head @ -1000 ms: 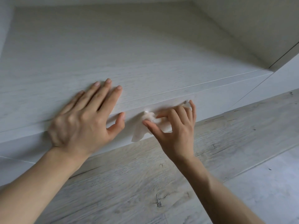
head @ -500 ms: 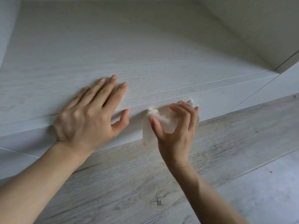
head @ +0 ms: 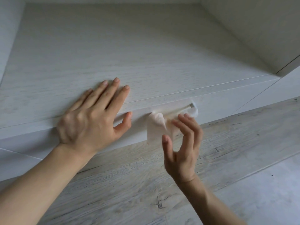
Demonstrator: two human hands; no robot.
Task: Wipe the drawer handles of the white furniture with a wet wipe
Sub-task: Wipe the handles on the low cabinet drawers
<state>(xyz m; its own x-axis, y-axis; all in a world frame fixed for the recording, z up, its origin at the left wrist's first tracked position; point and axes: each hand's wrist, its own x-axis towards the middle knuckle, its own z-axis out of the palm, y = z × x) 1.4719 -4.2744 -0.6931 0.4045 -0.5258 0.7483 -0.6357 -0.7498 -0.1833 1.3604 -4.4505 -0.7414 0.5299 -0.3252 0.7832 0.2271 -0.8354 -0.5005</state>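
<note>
Head view: wet wipe [head: 155,127] hides most of drawer handle [head: 188,108]; floor [head: 227,146] below.

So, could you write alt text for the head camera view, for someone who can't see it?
A person's right hand has its curved fingertips at a wet wipe draped over a drawer handle on white furniture, thumb held clear of it. The left hand lies flat on the furniture's top, above a pale wood-look floor.
</note>
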